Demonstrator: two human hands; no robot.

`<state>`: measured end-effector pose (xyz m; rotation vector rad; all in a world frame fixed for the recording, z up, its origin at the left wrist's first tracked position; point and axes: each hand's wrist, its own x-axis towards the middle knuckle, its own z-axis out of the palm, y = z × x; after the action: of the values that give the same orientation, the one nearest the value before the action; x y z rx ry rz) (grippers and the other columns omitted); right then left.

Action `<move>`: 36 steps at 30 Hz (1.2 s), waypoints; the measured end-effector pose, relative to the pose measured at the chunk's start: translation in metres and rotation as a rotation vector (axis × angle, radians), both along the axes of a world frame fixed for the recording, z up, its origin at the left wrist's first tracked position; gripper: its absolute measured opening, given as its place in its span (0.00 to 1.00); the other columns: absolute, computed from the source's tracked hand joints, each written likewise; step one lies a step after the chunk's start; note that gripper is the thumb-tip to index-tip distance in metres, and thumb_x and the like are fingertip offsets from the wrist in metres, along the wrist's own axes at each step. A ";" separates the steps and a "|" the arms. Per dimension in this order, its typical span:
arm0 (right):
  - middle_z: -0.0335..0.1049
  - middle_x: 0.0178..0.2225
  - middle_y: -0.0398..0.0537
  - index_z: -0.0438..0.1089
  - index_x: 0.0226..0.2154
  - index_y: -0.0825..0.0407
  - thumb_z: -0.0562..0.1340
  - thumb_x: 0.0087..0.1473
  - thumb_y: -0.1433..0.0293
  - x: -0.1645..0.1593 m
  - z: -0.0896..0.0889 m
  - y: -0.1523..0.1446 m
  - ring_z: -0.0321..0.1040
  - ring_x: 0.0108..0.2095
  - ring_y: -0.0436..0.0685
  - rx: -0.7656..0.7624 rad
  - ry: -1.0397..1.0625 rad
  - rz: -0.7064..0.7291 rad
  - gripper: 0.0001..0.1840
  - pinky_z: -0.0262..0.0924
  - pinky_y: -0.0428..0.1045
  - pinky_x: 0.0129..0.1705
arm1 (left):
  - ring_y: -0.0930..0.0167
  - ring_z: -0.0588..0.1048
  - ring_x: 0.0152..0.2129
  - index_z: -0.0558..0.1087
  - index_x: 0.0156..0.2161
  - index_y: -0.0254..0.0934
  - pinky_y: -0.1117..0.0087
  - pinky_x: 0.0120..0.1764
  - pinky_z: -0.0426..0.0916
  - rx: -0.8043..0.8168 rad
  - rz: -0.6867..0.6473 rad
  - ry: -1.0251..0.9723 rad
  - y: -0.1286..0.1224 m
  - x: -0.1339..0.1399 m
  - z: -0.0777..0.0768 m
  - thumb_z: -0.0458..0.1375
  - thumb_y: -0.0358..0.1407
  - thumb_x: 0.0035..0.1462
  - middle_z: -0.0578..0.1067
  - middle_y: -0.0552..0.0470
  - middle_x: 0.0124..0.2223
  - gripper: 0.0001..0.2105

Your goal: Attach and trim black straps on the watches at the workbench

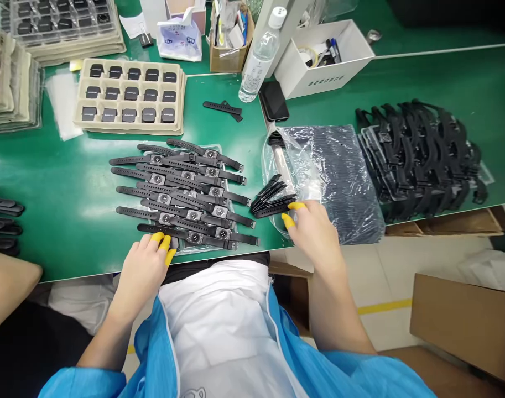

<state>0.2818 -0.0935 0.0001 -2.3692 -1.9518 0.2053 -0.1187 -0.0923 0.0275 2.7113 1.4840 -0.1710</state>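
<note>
Rows of black smartwatches (194, 215) lie face down on clear trays on the green table, straps stretched sideways. At the nearest left corner, my left hand (146, 265), with yellow finger covers, has its fingers curled over the end of one smartwatch; its thumb is partly hidden. To the right, my right hand (318, 232), also in yellow finger covers, closes its fingertips at the end of a black watch strap (272, 209). That strap belongs to a fanned bundle lying at the mouth of a clear plastic bag (343, 182) packed with more straps.
A beige tray (130, 126) of watch bodies sits behind the watches. Further back stand a water bottle (258, 58), a phone (274, 101) and a white box (318, 80). Strapped watches (426, 149) are piled far right. Another person's arm (11, 282) rests at the left edge.
</note>
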 end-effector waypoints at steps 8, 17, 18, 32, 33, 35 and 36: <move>0.68 0.55 0.61 0.68 0.61 0.51 0.56 0.65 0.64 0.020 -0.015 0.004 0.66 0.54 0.71 -0.046 0.041 0.042 0.24 0.68 0.58 0.43 | 0.55 0.74 0.35 0.77 0.33 0.34 0.57 0.35 0.66 0.018 0.039 0.121 0.003 0.025 0.009 0.54 0.32 0.64 0.76 0.39 0.34 0.11; 0.68 0.47 0.57 0.67 0.37 0.48 0.62 0.64 0.60 0.045 -0.018 0.013 0.68 0.49 0.68 0.040 0.305 0.164 0.09 0.66 0.61 0.50 | 0.60 0.73 0.32 0.71 0.33 0.40 0.61 0.34 0.68 -0.017 0.017 -0.097 0.010 -0.008 -0.003 0.50 0.27 0.63 0.74 0.45 0.32 0.10; 0.69 0.47 0.57 0.66 0.36 0.47 0.63 0.64 0.58 0.048 -0.013 0.012 0.68 0.51 0.69 0.056 0.357 0.173 0.11 0.65 0.62 0.52 | 0.61 0.73 0.32 0.71 0.34 0.40 0.62 0.34 0.68 -0.037 0.032 -0.120 0.012 -0.014 -0.002 0.50 0.27 0.62 0.75 0.45 0.32 0.09; 0.55 0.20 0.37 0.68 0.36 0.48 0.61 0.63 0.42 -0.121 0.018 -0.028 0.48 0.18 0.51 -0.150 1.903 -0.043 0.26 0.47 0.48 0.19 | 0.67 0.80 0.49 0.65 0.58 0.38 0.64 0.51 0.77 -0.395 0.196 -1.014 -0.006 0.057 -0.018 0.52 0.35 0.71 0.79 0.41 0.52 0.13; 0.55 0.21 0.38 0.68 0.35 0.49 0.61 0.62 0.40 -0.134 0.014 -0.032 0.48 0.19 0.51 -0.230 1.928 -0.048 0.28 0.48 0.48 0.20 | 0.66 0.80 0.50 0.65 0.59 0.38 0.63 0.52 0.77 -0.393 0.153 -1.024 -0.008 0.061 -0.021 0.52 0.33 0.70 0.78 0.41 0.53 0.15; 0.60 0.22 0.40 0.67 0.34 0.49 0.64 0.61 0.42 -0.148 0.009 -0.037 0.53 0.20 0.51 -0.325 1.932 -0.042 0.27 0.50 0.48 0.21 | 0.65 0.78 0.53 0.64 0.62 0.39 0.61 0.54 0.76 -0.369 0.055 -1.029 -0.009 0.063 -0.023 0.51 0.29 0.68 0.77 0.40 0.56 0.19; 0.63 0.23 0.40 0.66 0.35 0.49 0.66 0.61 0.44 -0.151 0.007 -0.038 0.55 0.20 0.51 -0.348 1.925 -0.029 0.25 0.51 0.47 0.22 | 0.64 0.77 0.55 0.64 0.63 0.39 0.59 0.56 0.76 -0.355 0.010 -1.031 -0.008 0.062 -0.023 0.51 0.27 0.68 0.77 0.41 0.57 0.20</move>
<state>0.1307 -0.1318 0.0074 -0.9716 -0.7715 1.8992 -0.0567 -0.1004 0.0043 1.9439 0.9937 0.7614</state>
